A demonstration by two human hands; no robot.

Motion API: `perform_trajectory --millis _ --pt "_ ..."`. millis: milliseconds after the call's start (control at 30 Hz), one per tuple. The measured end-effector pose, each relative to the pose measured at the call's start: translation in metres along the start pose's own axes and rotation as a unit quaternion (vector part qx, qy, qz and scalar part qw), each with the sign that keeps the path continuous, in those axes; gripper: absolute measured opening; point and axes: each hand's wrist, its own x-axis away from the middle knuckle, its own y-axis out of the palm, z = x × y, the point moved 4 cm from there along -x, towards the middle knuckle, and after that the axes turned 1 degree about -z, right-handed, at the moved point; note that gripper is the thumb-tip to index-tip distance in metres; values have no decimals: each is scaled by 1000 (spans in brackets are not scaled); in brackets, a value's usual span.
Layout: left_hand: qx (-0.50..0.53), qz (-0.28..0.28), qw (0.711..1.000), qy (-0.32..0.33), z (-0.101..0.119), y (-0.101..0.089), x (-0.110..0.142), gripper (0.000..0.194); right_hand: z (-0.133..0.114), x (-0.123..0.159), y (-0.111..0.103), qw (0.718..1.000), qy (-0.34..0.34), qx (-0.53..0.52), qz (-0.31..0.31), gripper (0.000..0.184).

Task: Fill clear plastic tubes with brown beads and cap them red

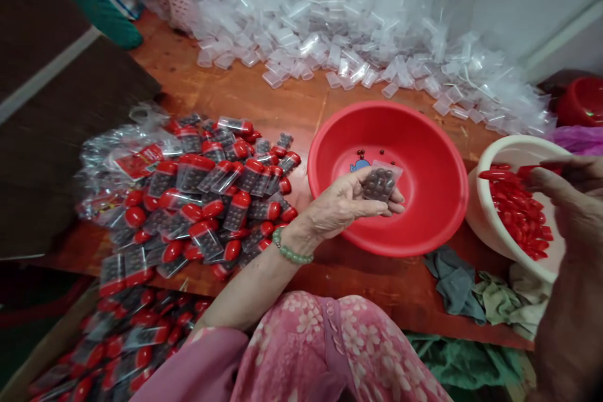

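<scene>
My left hand is over the red plastic basin, with a small clear bag of dark round beads held in its fingers. A few loose dark beads lie inside the basin. At the right edge, my right hand is blurred above a cream bowl filled with glossy red capsule-shaped pieces. One red piece appears pinched between its thumb and fingers.
A heap of bagged red-and-dark packets covers the orange wooden table left of the basin, with more packets lower left. Small clear plastic bags are piled behind. Crumpled cloths lie in front of the bowl.
</scene>
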Motion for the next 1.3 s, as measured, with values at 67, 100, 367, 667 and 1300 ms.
perform_trajectory --millis 67,100,367,667,1300 --pt "0 6 1000 3 -3 5 1 42 -37 20 23 995 -38 -93 -27 33" --pt "-4 14 1000 3 -4 7 3 43 -54 31 37 988 -55 -133 -54 30" --pt "-28 102 993 52 -5 7 20 53 -92 94 120 920 -20 -337 -200 19" --pt "-61 138 987 61 -11 0 25 57 -84 116 112 944 -112 -193 -242 18" --pt "-81 118 989 22 -19 13 15 52 -74 143 131 966 -48 -248 -64 22"
